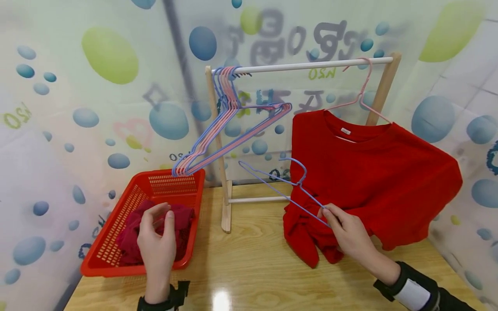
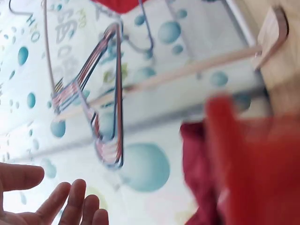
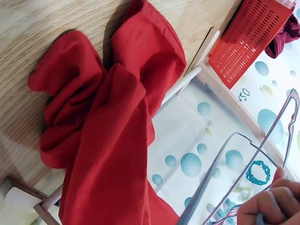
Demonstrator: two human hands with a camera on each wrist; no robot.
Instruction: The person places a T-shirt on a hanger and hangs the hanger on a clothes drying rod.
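My right hand (image 1: 348, 233) pinches one end of a blue clothes hanger (image 1: 272, 178), its hook pointing up in front of the rack. In the right wrist view that hand (image 3: 272, 201) has its fingers curled on the hanger. Over the red basket my left hand (image 1: 157, 237) hovers with thumb and fingers apart, holding nothing. Below it lies a crumpled dark red garment (image 1: 183, 216); whether the fingers touch it cannot be told from the head view. The left wrist view shows the left hand (image 2: 70, 206) with spread fingers, away from the garment (image 2: 194, 164).
A red shirt (image 1: 362, 172) hangs on a pink hanger (image 1: 365, 86) at the rack's right; its lower part bunches on the table (image 1: 233, 268). Several blue and pink hangers (image 1: 229, 103) hang at the left end of the white rail (image 1: 295, 67). The perforated basket (image 1: 91, 268) stands left.
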